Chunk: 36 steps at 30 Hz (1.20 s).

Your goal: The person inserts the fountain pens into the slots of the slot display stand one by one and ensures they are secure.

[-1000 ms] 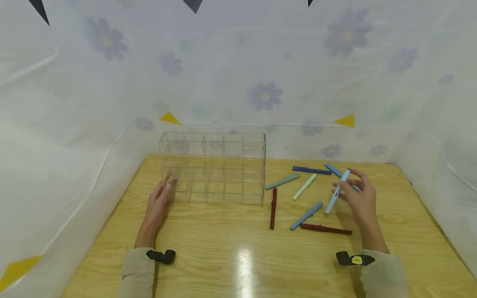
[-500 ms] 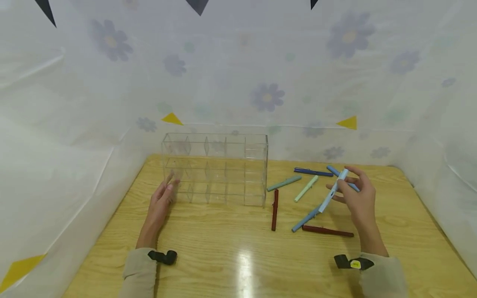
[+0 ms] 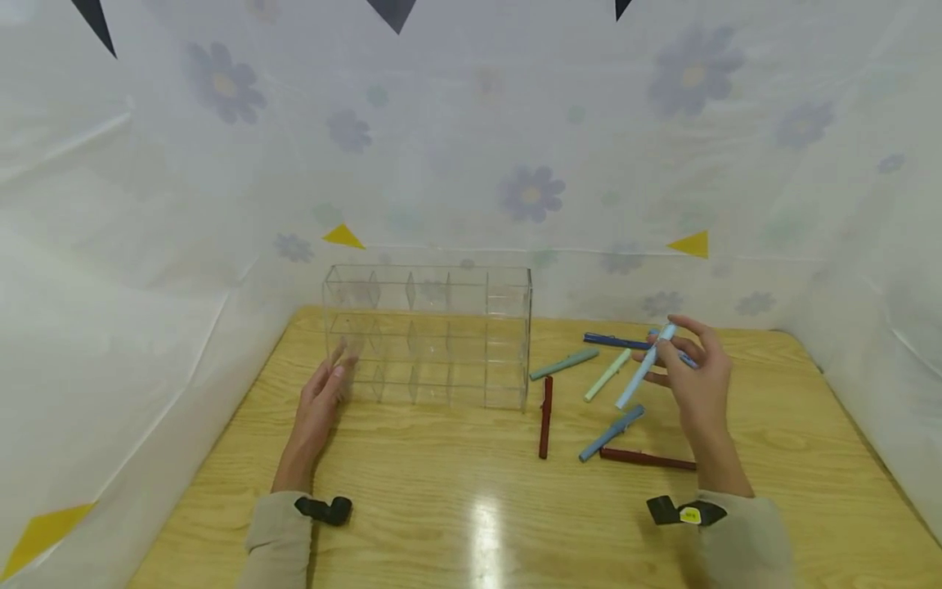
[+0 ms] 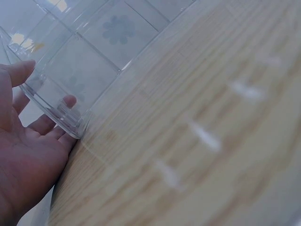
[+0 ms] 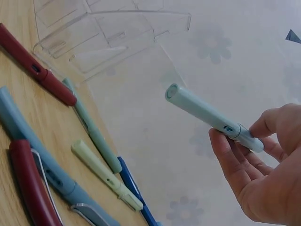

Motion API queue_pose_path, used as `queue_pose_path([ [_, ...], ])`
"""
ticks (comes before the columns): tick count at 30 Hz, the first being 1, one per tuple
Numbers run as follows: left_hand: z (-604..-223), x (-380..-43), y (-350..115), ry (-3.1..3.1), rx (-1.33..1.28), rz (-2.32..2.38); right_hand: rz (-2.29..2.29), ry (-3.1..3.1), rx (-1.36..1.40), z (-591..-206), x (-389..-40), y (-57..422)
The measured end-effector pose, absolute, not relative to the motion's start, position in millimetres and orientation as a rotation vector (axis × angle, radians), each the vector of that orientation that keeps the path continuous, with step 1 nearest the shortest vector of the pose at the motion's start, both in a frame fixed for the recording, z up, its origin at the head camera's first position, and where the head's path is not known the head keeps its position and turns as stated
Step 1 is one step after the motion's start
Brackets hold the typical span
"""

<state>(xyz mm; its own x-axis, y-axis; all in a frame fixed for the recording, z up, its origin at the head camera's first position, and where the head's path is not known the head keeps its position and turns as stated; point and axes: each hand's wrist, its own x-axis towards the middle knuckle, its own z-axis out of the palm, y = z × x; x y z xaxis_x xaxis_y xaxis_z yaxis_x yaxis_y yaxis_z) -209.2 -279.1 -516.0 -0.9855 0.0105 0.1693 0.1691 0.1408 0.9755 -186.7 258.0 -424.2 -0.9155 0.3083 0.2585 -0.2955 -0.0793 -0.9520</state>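
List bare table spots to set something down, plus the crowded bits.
Largest bare patch: the table between the sleeves, in front of the clear organizer. Also: between the right hand and the table's right edge; a narrower strip left of the left hand. Crowded: right of the organizer, where loose pens lie near the right hand's light blue pen.

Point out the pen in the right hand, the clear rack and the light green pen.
Held pale blue pen (image 5: 202, 109), right wrist view: on its barrel.
Clear rack (image 3: 430, 348), head view: middle of its front.
Light green pen (image 3: 607, 375), head view: midway along its length.
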Motion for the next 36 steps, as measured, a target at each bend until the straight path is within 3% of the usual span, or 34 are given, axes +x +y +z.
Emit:
queue_pose_path([
  [36,-517.7,-209.6,-278.7,-2.228,-0.162,-2.041,2.179,-1.664,0.376,-376.3,-222.7,178.5],
])
